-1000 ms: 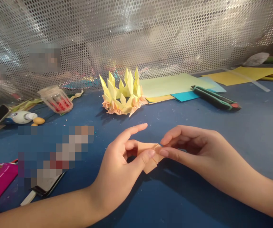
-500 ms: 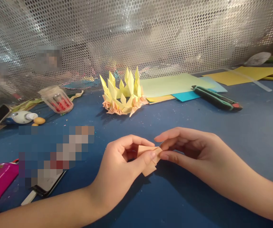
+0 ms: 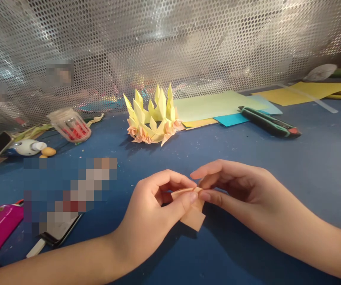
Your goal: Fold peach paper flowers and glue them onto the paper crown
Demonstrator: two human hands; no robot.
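Observation:
A small folded piece of peach paper (image 3: 193, 219) is held between my two hands just above the blue table. My left hand (image 3: 164, 198) pinches it from the left, thumb on top and fingertips behind. With thumb and fingers, my right hand (image 3: 232, 186) grips the paper's upper right edge. One squarish flap hangs down below my left thumb, and part of the fold is hidden by the fingers. Beyond my hands stands a pale yellow paper crown (image 3: 149, 118) with pointed spikes and peach folded flowers round its base.
A box cutter (image 3: 269, 122) lies on coloured paper sheets (image 3: 220, 105) at the back right. To the left are a jar with red bits (image 3: 71, 124), a glue bottle (image 3: 26, 147), a phone (image 3: 61, 229) and a pink object (image 3: 0, 227). A perforated metal panel (image 3: 170, 47) rises behind.
The peach paper has tipped between my fingers, so its lower flap now faces me more and hangs lower. Both hands keep their grip and have barely shifted.

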